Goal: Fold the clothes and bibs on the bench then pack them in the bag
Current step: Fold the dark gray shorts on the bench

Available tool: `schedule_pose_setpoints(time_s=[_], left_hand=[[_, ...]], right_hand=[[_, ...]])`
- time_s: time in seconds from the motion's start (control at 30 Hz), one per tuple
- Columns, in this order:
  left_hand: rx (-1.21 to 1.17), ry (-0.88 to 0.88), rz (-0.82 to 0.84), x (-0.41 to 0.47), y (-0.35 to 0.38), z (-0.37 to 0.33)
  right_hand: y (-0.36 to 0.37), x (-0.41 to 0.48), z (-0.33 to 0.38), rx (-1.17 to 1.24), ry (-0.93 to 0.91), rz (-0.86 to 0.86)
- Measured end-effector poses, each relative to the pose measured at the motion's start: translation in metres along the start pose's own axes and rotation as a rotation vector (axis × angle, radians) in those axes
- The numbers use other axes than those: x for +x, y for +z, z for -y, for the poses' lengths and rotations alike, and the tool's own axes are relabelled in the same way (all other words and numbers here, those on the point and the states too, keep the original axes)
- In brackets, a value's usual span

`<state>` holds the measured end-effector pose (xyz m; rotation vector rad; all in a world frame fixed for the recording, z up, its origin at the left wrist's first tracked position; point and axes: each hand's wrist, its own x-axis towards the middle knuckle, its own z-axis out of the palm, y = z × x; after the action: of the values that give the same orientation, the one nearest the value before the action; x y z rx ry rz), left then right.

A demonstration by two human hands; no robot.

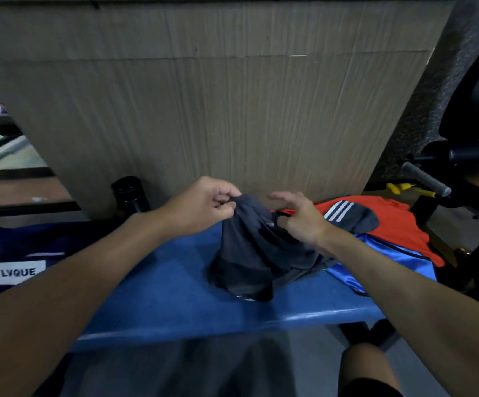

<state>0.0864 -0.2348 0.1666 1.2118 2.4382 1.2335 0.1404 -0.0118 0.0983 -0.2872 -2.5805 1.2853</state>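
Note:
A dark grey garment (252,253) hangs bunched over the blue bench (175,296). My left hand (203,204) pinches its top edge and lifts it. My right hand (298,216) is at the garment's right side, thumb and lower fingers in the cloth, the other fingers spread. To the right lie an orange bib (395,224), a dark piece with white stripes (347,214) on top of it, and a shiny blue garment (375,265). A dark navy bag (17,253) with a white label sits at the bench's left end.
A large cardboard sheet (218,110) stands upright right behind the bench. A black bottle (130,194) stands at its foot. Black gym equipment with a grey handle (427,179) is at the right. My knee (367,368) shows below the bench edge.

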Motion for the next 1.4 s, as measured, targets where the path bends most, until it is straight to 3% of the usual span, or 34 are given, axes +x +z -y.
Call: schedule_pose_setpoints(time_s=[0.17,0.3,0.47,0.57,0.77,0.9,1.0,1.1,1.23,1.33,1.4], left_hand=[[0.049,0.008,0.021,-0.026,-0.033,-0.01],[0.084,0.01,-0.017,-0.045,-0.057,-0.016],[0.069,0.032,-0.051,-0.062,-0.075,-0.017],[0.046,0.042,-0.076,-0.073,-0.08,-0.019],[0.065,-0.029,-0.186,-0.09,-0.095,-0.011],[0.126,-0.059,-0.34,-0.097,-0.106,-0.002],[0.021,-0.103,-0.381,-0.099,-0.107,0.002],[-0.049,-0.131,-0.364,-0.097,-0.101,-0.005],[-0.053,-0.114,-0.388,-0.095,-0.096,-0.015],[0.031,-0.073,-0.389,-0.099,-0.096,-0.019],[0.077,-0.025,-0.367,-0.103,-0.095,-0.021]], right_hand=[[0.012,-0.011,0.022,-0.06,-0.056,0.223],[0.022,-0.014,0.03,-0.109,-0.06,0.281],[0.038,-0.024,0.041,0.086,0.014,0.369],[0.057,-0.031,0.039,0.032,0.005,0.459],[0.055,-0.031,0.052,-0.018,-0.165,0.214],[0.025,-0.026,0.067,0.237,-0.095,0.016],[0.003,-0.03,0.081,0.404,-0.062,-0.079],[-0.018,-0.039,0.092,0.479,-0.074,-0.007],[-0.045,-0.056,0.097,0.575,-0.057,0.235],[-0.062,-0.065,0.091,0.452,-0.108,0.33],[-0.068,-0.07,0.089,0.301,-0.171,0.277]])
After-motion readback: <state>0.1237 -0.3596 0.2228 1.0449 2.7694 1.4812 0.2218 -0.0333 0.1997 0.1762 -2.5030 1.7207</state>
